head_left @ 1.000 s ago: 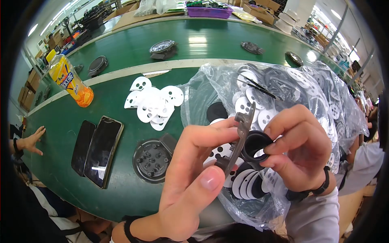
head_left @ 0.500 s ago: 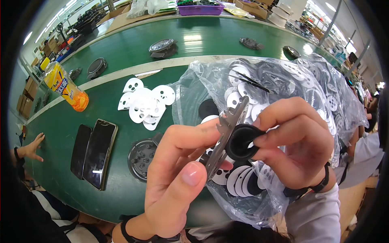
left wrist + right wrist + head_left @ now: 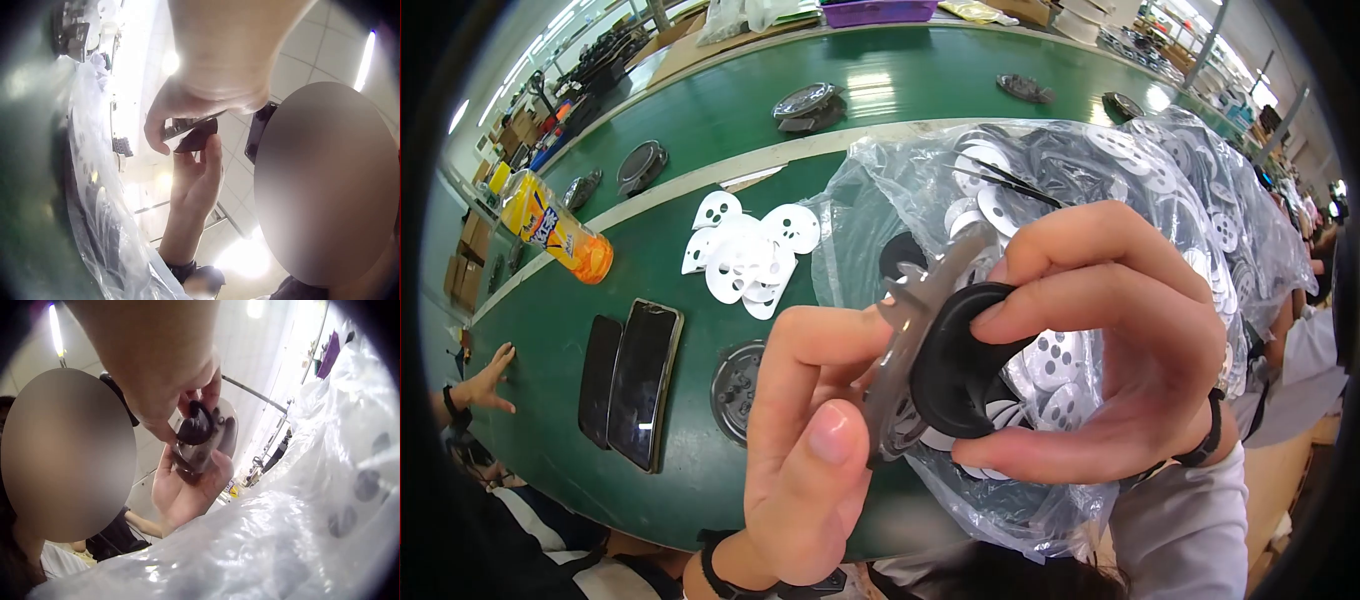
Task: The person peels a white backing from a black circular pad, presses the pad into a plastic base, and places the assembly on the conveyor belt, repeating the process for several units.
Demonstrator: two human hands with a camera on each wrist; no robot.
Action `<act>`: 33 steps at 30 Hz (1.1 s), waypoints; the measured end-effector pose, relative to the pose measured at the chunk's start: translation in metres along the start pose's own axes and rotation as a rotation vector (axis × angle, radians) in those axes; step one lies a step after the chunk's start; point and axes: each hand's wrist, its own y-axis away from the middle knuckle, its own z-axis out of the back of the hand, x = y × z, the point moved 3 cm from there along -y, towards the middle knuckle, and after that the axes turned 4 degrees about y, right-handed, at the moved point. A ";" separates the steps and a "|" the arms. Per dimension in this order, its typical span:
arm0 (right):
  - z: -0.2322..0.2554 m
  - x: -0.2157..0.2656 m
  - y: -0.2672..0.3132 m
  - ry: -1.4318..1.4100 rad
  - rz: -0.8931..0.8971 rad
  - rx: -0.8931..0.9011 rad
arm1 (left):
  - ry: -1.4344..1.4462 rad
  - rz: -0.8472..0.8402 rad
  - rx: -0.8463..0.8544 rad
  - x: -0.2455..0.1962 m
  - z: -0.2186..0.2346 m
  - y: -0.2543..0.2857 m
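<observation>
Black ring (image 3: 955, 365) now sits flush against the grey plate (image 3: 910, 345), both hands still pinching them.

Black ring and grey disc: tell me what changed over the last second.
The right hand pushed the black ring flat against the grey disc, and both hands rose closer to the head camera. The left hand kept its grip on the disc's edge. Phones, bottle and white cutouts stayed put.

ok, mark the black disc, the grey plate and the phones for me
black disc (image 3: 950, 385), head view, its dark face below the right fingers
grey plate (image 3: 905, 330), head view, its thin edge
phones (image 3: 643, 380), head view, screen of the larger one
</observation>
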 end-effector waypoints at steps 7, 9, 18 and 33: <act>-0.001 -0.002 0.001 -0.023 -0.002 0.001 | 0.067 -0.037 -0.100 0.007 0.005 0.009; -0.002 -0.003 0.000 -0.027 -0.009 0.010 | 0.025 -0.008 -0.011 0.004 0.005 0.006; -0.004 -0.007 0.001 -0.053 -0.061 0.033 | -0.022 -0.070 -0.050 0.009 0.008 0.011; -0.012 -0.018 0.001 -0.020 0.173 -0.026 | 0.080 0.022 0.158 0.003 -0.002 0.006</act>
